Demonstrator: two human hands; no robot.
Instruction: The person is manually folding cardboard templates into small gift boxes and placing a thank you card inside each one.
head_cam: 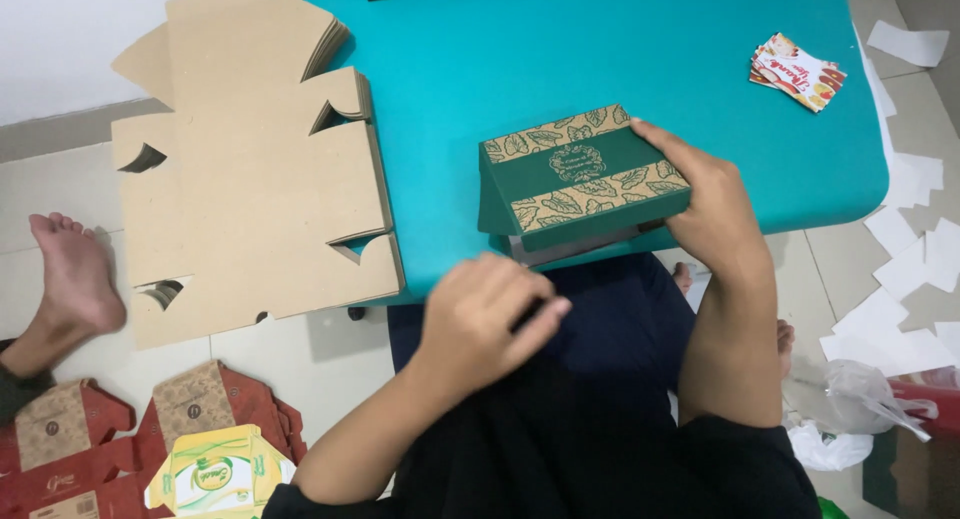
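- The green box [580, 184], printed with tan bands of leaves, lies at the near edge of the teal desk [620, 49], part of it overhanging toward the lap.
- The right hand [715, 214] holds the box at its right end: fingers [665, 144] laid along the top edge, palm against the side, so the lid is pinned in place.
- The left hand [485, 319] hovers just below the box's front edge, fingers curled loosely inward and holding nothing that I can make out (it is slightly blurred).
- To do this well, I judge, the right hand should press the box flat and square on the desk, since the overhang lets it tip; the left hand needs to meet the pale lower edge under the lid evenly, not at one corner.
- A stack of flat brown cardboard blanks [250, 169] covers the desk's left end and hangs over its edge.
- A small bundle of red and white cards [797, 72] lies near the far right corner.
- On the tiled floor: red and yellow folded cartons [150, 444] at the left, white paper scraps [915, 239] at the right, a clear plastic bag [860, 394], and another person's bare foot [72, 269].
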